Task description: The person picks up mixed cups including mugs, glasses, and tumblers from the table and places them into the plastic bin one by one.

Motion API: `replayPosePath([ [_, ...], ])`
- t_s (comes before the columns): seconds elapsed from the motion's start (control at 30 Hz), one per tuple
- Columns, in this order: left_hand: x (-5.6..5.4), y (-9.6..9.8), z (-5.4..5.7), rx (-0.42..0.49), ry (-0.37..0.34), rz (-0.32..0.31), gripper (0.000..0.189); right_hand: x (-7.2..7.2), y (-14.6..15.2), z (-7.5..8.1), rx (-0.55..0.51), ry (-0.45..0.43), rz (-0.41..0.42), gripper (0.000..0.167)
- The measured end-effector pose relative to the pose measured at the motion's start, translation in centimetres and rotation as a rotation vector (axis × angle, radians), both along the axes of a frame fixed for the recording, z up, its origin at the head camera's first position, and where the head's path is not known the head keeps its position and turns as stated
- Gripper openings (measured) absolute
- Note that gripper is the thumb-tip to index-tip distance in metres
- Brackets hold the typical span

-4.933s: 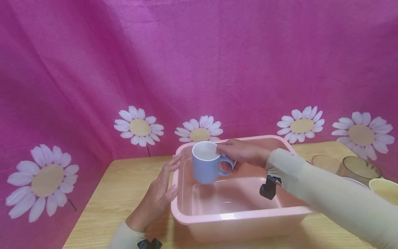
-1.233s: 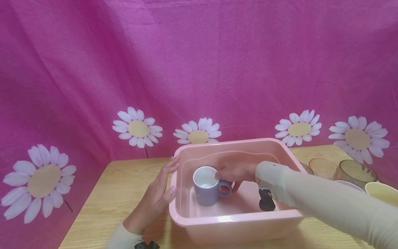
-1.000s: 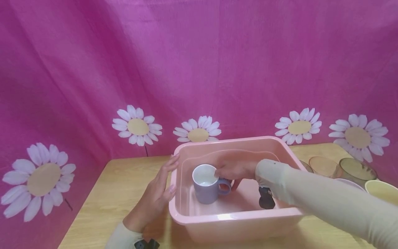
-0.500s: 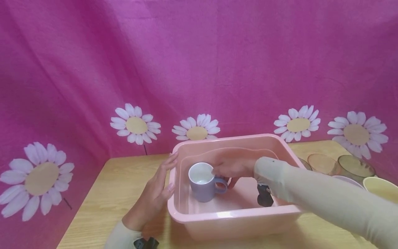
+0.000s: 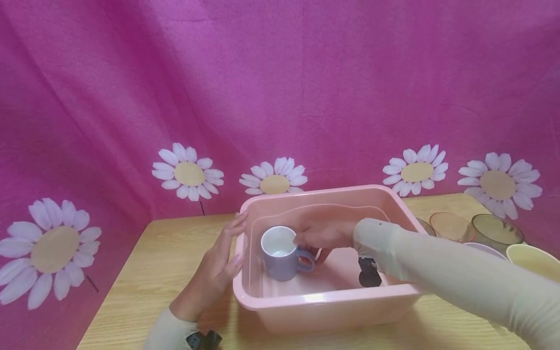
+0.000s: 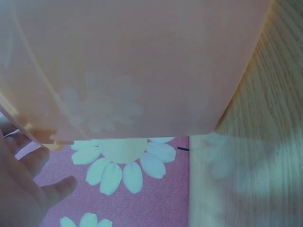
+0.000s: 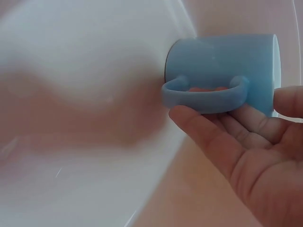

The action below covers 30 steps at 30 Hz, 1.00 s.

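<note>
A blue-grey mug [image 5: 280,266] with a white inside stands upright in the left part of a pink plastic basin [image 5: 323,297]. My right hand [image 5: 325,236] reaches down into the basin and pinches the mug, with the thumb at its rim. In the right wrist view, the fingers of that hand [image 7: 265,161] are by the mug's handle [image 7: 203,100], some of them passing behind it. At the basin's left rim, my left hand [image 5: 214,267] lies with its fingers extended against the outside. The left wrist view shows its fingertips at the basin's edge.
Right of the basin are a smoky glass [image 5: 496,231], an amber-rimmed glass [image 5: 448,226], a lavender-rimmed cup [image 5: 484,250] and a yellow cup [image 5: 531,260], partly behind my right sleeve. A pink flowered curtain [image 5: 350,97] hangs behind the wooden table [image 5: 144,272].
About five seconds ago the right hand held the mug higher, above the basin floor; it has since come down inside. Over the last second hands and mug barely move, while the view shifts slightly.
</note>
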<state>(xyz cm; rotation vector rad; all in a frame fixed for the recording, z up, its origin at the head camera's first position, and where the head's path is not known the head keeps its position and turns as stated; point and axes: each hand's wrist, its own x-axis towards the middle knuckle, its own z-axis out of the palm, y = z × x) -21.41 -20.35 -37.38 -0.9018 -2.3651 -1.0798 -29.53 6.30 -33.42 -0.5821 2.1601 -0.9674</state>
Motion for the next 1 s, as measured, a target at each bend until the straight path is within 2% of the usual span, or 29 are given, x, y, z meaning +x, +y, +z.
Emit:
replayPosePath([
  [0.57,0.05,0.05,-0.01,-0.006,0.014,0.007,0.052,0.38,-0.43,-0.38,-0.098,-0.090,0.019,0.024],
  [1.0,0.09,0.08,0.02,0.002,0.027,0.004,0.052,0.41,-0.32,-0.67,-0.068,-0.128,-0.020,0.025],
])
